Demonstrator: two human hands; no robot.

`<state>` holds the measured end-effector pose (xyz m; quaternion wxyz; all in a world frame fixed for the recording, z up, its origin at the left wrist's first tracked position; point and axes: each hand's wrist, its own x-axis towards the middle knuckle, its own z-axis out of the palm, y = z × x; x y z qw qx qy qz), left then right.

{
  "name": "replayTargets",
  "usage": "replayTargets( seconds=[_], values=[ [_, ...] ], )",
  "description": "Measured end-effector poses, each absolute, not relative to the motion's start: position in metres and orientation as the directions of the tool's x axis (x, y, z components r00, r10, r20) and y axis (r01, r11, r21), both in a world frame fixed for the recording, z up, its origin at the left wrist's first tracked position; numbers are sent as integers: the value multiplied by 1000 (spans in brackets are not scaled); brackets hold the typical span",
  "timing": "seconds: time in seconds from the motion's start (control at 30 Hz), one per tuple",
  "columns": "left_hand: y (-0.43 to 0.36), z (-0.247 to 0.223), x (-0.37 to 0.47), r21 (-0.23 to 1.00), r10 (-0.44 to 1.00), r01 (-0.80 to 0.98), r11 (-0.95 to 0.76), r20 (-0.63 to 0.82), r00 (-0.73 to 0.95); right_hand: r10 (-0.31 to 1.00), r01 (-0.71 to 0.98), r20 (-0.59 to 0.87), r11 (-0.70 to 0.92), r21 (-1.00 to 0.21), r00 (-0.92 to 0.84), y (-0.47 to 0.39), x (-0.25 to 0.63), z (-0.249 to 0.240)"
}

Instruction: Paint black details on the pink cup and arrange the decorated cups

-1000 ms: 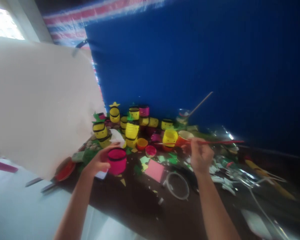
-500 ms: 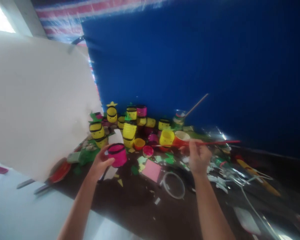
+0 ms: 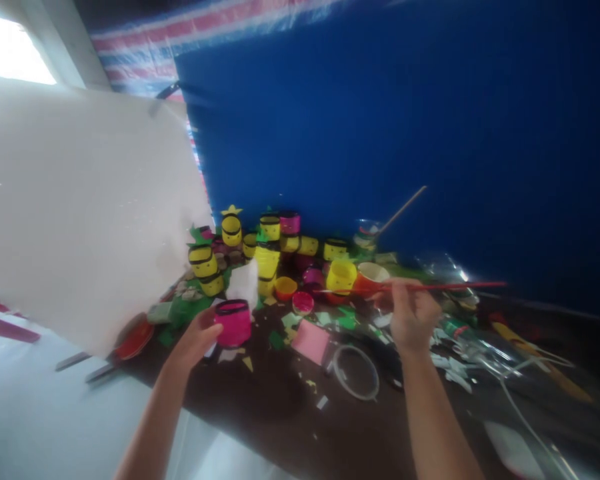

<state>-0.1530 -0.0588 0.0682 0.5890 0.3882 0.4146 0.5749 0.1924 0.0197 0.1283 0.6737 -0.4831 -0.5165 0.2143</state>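
Observation:
My left hand [image 3: 199, 340] is closed round the side of a bright pink cup [image 3: 233, 327] with a black band at its rim, held above the dark table [image 3: 260, 407]. In my right hand [image 3: 413, 313] is a thin red paintbrush [image 3: 465, 287], lying nearly level with its tip pointing left. Near that tip stands a small pot of pink paint [image 3: 303, 304]. Beside it are an orange pot [image 3: 285, 289] and a yellow cup [image 3: 341, 277]. White paper [image 3: 243, 283] stands just behind the pink cup.
Several yellow cups with black bands [image 3: 203, 261] stand at the back left. A pink paper square [image 3: 311, 341], a clear ring [image 3: 356, 372] and paper scraps lie in front. Right are a plastic bottle [image 3: 480, 350] and a yellow-handled tool [image 3: 540, 363]. A blue panel [image 3: 380, 120] rises behind.
The view has shifted slightly, so most things appear further right. My left hand has lowered the pink cup a little, uncovering more white paper. The brush stays in my right hand.

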Motion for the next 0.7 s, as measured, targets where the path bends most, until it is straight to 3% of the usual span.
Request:
replayTargets(
  seconds=[0.17,0.4,0.53,0.7],
  values=[
    [-90,76,-165,941,967,-336,-48,-41,-252,787,200,492,450,-871,372,19,193,129],
    [-85,69,-162,961,929,-263,-82,-21,-369,793,142,474,457,-878,383,20,192,128],
    [-84,72,-157,968,888,-187,-166,65,-454,782,156,491,469,-869,385,19,192,128],
    [-104,93,-130,913,760,-115,-392,250,-600,778,153,495,475,-867,388,19,192,128]
  ],
)
